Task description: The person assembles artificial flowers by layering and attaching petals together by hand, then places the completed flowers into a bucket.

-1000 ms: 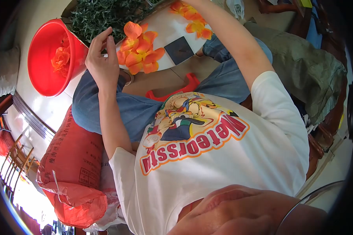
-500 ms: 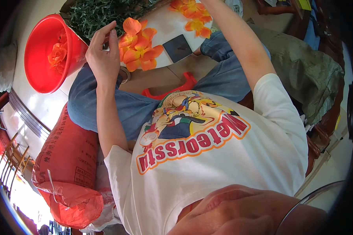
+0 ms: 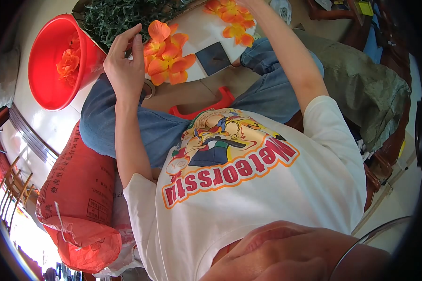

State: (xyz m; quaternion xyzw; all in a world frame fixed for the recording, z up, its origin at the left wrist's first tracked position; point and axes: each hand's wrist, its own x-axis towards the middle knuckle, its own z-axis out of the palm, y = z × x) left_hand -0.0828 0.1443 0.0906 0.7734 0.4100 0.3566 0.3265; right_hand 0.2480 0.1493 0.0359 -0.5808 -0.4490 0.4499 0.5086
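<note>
My left hand [image 3: 125, 63] is raised beside a cluster of orange-yellow artificial flower petals [image 3: 176, 63] on a white board [image 3: 199, 33]. Its thumb and index finger are apart, and nothing shows between them. My right hand [image 3: 249, 3] is cut off by the top edge, so its fingers are hidden. Just below and left of it lie more orange petals [image 3: 238, 33] on the same board. A dark square pad [image 3: 213, 58] rests between the two petal groups, near the board's front edge.
A red bucket [image 3: 86, 65] holding orange flowers [image 3: 69, 63] stands at left. Behind my left hand is a box of green artificial foliage [image 3: 119, 21]. A red sack [image 3: 82, 182] lies beside my left leg, a greenish sack [image 3: 365, 89] at right. Between my legs is a red plastic piece [image 3: 220, 100].
My right wrist has shifted slightly down into view at the top edge. The left hand and the petals hold nearly the same positions.
</note>
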